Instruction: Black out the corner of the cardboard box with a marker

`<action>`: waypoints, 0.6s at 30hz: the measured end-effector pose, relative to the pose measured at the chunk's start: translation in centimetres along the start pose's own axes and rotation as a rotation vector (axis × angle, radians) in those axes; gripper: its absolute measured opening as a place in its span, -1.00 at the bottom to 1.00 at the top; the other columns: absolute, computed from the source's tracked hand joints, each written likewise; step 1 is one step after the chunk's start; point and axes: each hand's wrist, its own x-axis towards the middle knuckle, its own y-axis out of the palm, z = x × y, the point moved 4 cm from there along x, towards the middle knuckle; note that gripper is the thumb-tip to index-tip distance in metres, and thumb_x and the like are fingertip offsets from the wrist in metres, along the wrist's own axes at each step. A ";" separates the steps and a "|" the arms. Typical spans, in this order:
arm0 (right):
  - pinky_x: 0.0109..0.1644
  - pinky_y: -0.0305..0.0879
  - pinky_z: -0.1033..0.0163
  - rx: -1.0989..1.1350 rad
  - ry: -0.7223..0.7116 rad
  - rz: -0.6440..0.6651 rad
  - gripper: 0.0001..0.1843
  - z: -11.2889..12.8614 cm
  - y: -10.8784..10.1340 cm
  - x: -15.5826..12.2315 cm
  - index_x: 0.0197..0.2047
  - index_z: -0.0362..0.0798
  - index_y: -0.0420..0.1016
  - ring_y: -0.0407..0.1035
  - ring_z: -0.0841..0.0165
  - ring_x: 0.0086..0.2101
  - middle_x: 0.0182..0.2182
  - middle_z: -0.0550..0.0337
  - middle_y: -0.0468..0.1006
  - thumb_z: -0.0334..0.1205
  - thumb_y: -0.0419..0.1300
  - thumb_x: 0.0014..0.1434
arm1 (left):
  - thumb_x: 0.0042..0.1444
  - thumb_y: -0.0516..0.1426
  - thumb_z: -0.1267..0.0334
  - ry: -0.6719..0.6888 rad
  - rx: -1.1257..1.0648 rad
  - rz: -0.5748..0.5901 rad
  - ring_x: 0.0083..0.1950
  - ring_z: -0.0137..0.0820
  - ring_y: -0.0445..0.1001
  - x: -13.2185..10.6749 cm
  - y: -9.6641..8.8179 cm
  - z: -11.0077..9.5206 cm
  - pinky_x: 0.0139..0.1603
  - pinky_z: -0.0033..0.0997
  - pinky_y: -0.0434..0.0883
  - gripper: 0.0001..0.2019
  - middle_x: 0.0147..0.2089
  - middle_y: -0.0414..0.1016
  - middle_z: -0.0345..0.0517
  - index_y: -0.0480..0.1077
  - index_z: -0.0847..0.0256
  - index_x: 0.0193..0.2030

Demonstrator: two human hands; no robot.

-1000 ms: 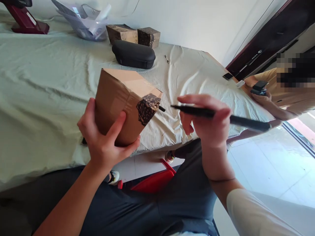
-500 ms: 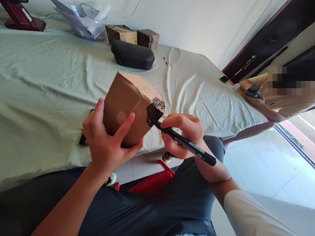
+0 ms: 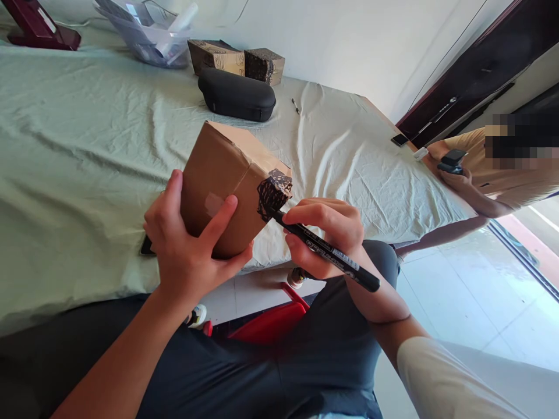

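My left hand [image 3: 187,244] grips a small brown cardboard box [image 3: 227,180], thumb on its near face and fingers around its left side and underneath. The box is tilted above the table's front edge. Dense black scribbles [image 3: 273,195] cover its right corner, across two faces. A black marker pen [image 3: 327,250] is pinched in my right hand [image 3: 327,233], its tip at the lower edge of the scribbled patch. A dark flat object [image 3: 147,245] lies partly hidden behind my left hand.
On the cloth-covered table [image 3: 87,163] stand a black case [image 3: 236,96], two scribbled boxes [image 3: 264,65] and a plastic basket [image 3: 148,41]. A small black-and-white stick [image 3: 296,105] lies behind. At the right, a person [image 3: 502,174] holds a dark object [image 3: 453,161]. A red stool [image 3: 266,323] is below.
The marker has shifted slightly left and up along the scribbled patch. The box has tipped a little in my left hand. Both grips are unchanged.
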 end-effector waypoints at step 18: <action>-0.39 0.30 0.24 -0.049 0.001 0.052 -0.80 0.0 -0.1 0.0 0.01 0.07 0.53 0.43 0.41 -0.47 -0.42 0.27 0.56 -0.33 0.23 0.34 | -0.07 0.55 0.10 0.092 0.031 -0.050 0.67 0.51 0.14 0.2 -0.1 -0.4 0.53 0.62 0.27 0.11 0.83 -0.22 -0.22 0.26 -0.32 0.64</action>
